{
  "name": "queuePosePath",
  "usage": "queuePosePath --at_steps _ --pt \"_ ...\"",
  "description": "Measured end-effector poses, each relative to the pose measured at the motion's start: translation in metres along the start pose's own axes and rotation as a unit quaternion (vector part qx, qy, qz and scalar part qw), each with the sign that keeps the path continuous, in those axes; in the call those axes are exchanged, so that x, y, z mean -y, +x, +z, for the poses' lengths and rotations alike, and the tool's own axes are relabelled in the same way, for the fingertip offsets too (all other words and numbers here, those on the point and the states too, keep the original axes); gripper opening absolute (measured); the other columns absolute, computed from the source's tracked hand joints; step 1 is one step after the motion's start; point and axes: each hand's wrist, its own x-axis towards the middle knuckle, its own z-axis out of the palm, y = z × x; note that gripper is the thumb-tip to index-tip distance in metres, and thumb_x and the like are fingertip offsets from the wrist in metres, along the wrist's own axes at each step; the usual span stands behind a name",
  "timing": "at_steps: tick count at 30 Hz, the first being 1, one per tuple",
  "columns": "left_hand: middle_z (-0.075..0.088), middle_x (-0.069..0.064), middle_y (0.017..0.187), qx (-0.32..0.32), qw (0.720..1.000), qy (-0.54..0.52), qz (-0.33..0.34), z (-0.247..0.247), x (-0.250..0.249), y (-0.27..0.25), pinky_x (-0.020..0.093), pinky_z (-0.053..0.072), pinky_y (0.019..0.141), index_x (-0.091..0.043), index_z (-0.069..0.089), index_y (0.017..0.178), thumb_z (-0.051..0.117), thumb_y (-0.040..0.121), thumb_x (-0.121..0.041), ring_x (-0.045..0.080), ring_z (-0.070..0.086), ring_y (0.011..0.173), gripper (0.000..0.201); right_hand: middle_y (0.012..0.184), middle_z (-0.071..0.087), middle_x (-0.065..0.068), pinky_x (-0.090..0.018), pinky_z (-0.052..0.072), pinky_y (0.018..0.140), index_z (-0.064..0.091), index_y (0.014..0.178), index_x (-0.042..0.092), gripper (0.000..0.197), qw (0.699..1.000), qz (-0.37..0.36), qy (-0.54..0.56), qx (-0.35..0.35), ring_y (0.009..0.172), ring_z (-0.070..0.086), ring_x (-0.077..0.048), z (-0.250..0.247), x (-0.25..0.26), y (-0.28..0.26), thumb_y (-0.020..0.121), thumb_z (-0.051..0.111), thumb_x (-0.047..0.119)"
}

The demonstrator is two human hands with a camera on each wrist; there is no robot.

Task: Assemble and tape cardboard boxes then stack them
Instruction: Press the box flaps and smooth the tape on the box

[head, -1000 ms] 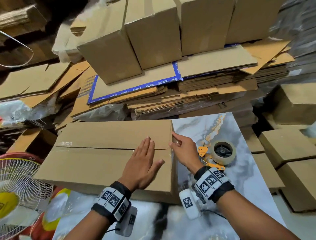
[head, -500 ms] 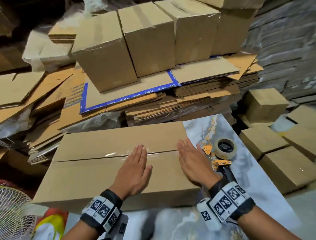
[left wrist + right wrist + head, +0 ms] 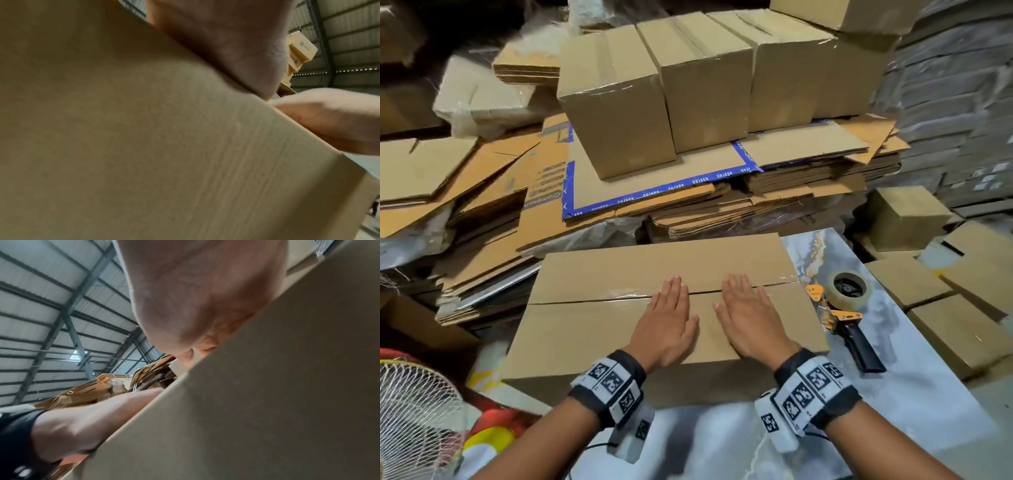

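Box [image 3: 619, 329] sits in the middle of the head view, on a marbled table [image 3: 893, 394]. Its 2 top flaps are shut, and clear tape [image 3: 626, 294] shines along the seam between them. The left hand [image 3: 666, 325] lies flat on the box top, fingers straight and holding nothing, with the fingertips at the seam. The right hand [image 3: 748, 322] lies flat just beside it, also with straight fingers and nothing in its grip. The 2 hands are close but not touching. A tape gun [image 3: 846, 308] lies on the table at the right of the box, apart from both hands. At the top of the frame, 3 closed boxes [image 3: 705, 85] stand in a row on a pile of flat cardboard [image 3: 722, 202]. A fan [image 3: 414, 421] shows at the lower left. More small boxes [image 3: 928, 284] sit at the right edge.

In the left wrist view, the box [image 3: 144, 146] fills most of the frame. The left hand [image 3: 226, 40] presses on its top edge at the upper middle. The right hand [image 3: 333, 120] comes in at the right, but its fingers are hidden here.

In the right wrist view, the box [image 3: 267, 402] fills the lower right. The right hand [image 3: 195, 296] rests on it at the top. The left hand [image 3: 86, 421] lies across the lower left, blurred. A metal roof [image 3: 51, 305] shows at the upper left.
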Motion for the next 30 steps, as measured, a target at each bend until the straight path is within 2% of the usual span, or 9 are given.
queuePosePath --at_steps 2,5,9,14,18,21,25,27,30 --pt "-0.017 0.006 0.166 0.000 1.000 -0.003 0.010 -0.001 0.009 -0.003 0.033 -0.006 0.126 -0.010 -0.006 0.160 -0.008 0.092 -0.062 0.019 -0.014 0.155 0.087 0.170 0.001 -0.001 -0.040 -0.005 0.125 0.007 0.162 0.012 0.063 1.000 -0.025 0.001 0.015 0.156 -0.005 -0.016 0.006 0.013 0.001 0.109 0.016 0.046" --pt "-0.015 0.004 0.167 -0.020 0.999 -0.014 -0.029 -0.007 0.035 -0.020 0.030 -0.008 0.124 -0.011 -0.005 0.161 0.010 0.105 -0.056 0.016 -0.014 0.155 0.073 0.170 -0.001 0.001 -0.038 -0.007 0.124 0.004 0.162 0.013 0.064 1.000 -0.025 -0.005 0.014 0.156 -0.007 -0.014 0.010 0.011 0.000 0.108 0.014 0.047" --pt "-0.013 0.010 0.168 -0.021 0.998 -0.005 -0.067 -0.009 0.047 -0.028 0.032 -0.008 0.123 -0.008 -0.006 0.160 0.014 0.107 -0.049 0.020 -0.012 0.155 0.070 0.170 0.000 -0.001 -0.042 -0.006 0.125 0.007 0.162 0.012 0.066 1.000 -0.002 -0.010 0.002 0.156 -0.005 -0.017 0.012 0.021 0.004 0.108 0.014 0.049" --pt "-0.013 0.008 0.168 -0.008 1.000 0.001 -0.030 -0.006 0.062 -0.030 0.031 -0.007 0.123 -0.010 -0.006 0.160 0.001 0.098 -0.060 0.016 -0.014 0.154 0.080 0.170 -0.001 -0.001 -0.039 -0.007 0.124 0.006 0.162 0.012 0.063 0.999 -0.053 -0.009 0.004 0.156 -0.006 -0.016 0.024 0.053 0.013 0.109 0.016 0.046" --pt "-0.015 0.004 0.166 -0.023 0.996 -0.009 -0.082 -0.008 0.101 -0.050 0.033 -0.006 0.124 -0.015 -0.011 0.158 0.001 0.097 -0.063 0.014 -0.014 0.153 0.079 0.169 -0.003 0.002 -0.037 -0.007 0.125 0.005 0.162 0.014 0.062 0.998 -0.053 -0.010 0.012 0.156 -0.007 -0.013 0.027 0.050 0.013 0.109 0.014 0.046" --pt "-0.016 0.007 0.165 -0.026 0.995 0.000 -0.100 -0.008 0.106 -0.050 0.033 -0.007 0.123 -0.011 -0.010 0.158 -0.004 0.090 -0.071 0.017 -0.013 0.153 0.090 0.170 -0.001 0.000 -0.043 -0.006 0.126 0.007 0.162 0.013 0.064 0.999 -0.035 -0.027 0.009 0.156 -0.006 -0.016 0.027 0.056 0.015 0.108 0.014 0.047" --pt "-0.014 0.010 0.166 -0.028 0.998 -0.002 -0.048 -0.005 0.111 -0.047 0.035 -0.004 0.126 -0.007 -0.005 0.159 -0.020 0.076 -0.081 0.020 -0.012 0.155 0.112 0.170 -0.003 -0.003 -0.044 -0.003 0.126 0.006 0.162 0.011 0.065 0.998 -0.057 -0.031 0.009 0.156 -0.007 -0.019 0.029 0.081 0.022 0.108 0.015 0.047" --pt "-0.013 0.007 0.167 -0.034 0.998 -0.010 -0.055 -0.007 0.127 -0.052 0.033 -0.004 0.125 -0.011 -0.005 0.160 -0.014 0.082 -0.079 0.016 -0.012 0.154 0.104 0.170 -0.003 -0.002 -0.042 -0.003 0.126 0.005 0.162 0.012 0.064 0.997 -0.075 -0.028 0.021 0.156 -0.008 -0.018 0.031 0.086 0.024 0.109 0.015 0.047" --pt "-0.012 0.007 0.168 -0.059 0.989 -0.025 -0.134 -0.008 0.147 -0.060 0.034 -0.003 0.125 -0.010 -0.005 0.160 0.006 0.097 -0.069 0.017 -0.010 0.155 0.087 0.170 -0.005 0.000 -0.039 -0.005 0.125 0.005 0.162 0.013 0.064 0.996 -0.078 -0.018 0.029 0.156 -0.008 -0.015 0.031 0.082 0.025 0.109 0.014 0.047"
